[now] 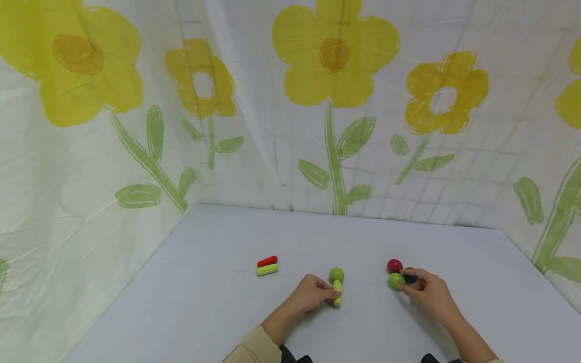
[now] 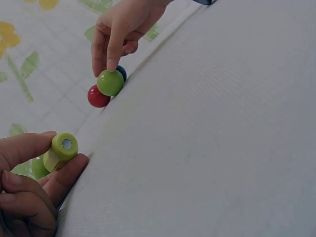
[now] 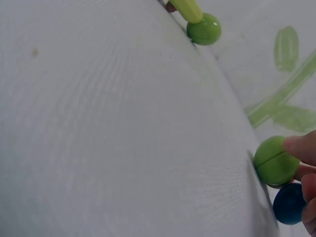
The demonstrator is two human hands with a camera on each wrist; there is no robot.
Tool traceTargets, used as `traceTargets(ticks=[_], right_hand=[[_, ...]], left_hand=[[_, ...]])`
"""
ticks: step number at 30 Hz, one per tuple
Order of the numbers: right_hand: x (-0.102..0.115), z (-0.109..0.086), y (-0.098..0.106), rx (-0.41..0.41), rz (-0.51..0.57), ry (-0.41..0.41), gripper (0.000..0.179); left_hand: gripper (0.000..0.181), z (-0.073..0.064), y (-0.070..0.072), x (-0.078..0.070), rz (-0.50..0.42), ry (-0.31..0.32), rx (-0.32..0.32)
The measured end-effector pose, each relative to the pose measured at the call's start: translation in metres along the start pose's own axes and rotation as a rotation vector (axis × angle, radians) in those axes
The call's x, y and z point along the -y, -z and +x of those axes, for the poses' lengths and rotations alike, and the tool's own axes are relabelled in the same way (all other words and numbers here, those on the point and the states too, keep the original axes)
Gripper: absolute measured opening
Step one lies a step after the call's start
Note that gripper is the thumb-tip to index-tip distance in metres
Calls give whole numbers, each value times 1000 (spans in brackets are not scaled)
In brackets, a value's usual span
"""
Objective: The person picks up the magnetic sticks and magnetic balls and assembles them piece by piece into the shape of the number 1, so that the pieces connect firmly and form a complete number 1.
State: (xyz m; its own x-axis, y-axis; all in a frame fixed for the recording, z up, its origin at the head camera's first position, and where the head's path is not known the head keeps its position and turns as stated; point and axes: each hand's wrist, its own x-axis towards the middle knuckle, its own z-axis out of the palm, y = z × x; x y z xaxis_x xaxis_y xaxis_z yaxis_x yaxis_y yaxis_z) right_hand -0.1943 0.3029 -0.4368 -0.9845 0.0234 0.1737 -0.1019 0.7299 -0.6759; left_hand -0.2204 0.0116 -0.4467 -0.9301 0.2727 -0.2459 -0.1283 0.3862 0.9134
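My left hand [image 1: 312,293] pinches a yellow-green magnetic rod [image 1: 337,287] between thumb and fingers. The rod's far end meets a green ball [image 1: 337,274] on the table. A round silver disc shows in the near end of the rod [image 2: 64,146] in the left wrist view. Farther right, my right hand [image 1: 433,295] holds another green ball [image 1: 396,281], its thumb on the near side. A red ball [image 1: 394,265] lies right behind that ball. The dark blue ball [image 3: 289,204] sits beside it, under the curled fingers, and is partly hidden in the head view.
On the left of the white table [image 1: 204,252] a red rod [image 1: 267,261] and a yellow-green rod [image 1: 267,269] lie side by side. Behind the table hangs a white curtain [image 1: 258,151] printed with yellow flowers.
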Motion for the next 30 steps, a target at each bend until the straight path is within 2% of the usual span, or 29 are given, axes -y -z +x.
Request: traceTargets(ticks=[21, 30], right_hand=[[3, -4, -13, 13, -17, 26, 39], [1, -6, -15, 19, -3, 40, 38]], left_hand=[[16, 0, 0, -1, -23, -19, 1], [16, 0, 0, -1, 6, -3, -4]])
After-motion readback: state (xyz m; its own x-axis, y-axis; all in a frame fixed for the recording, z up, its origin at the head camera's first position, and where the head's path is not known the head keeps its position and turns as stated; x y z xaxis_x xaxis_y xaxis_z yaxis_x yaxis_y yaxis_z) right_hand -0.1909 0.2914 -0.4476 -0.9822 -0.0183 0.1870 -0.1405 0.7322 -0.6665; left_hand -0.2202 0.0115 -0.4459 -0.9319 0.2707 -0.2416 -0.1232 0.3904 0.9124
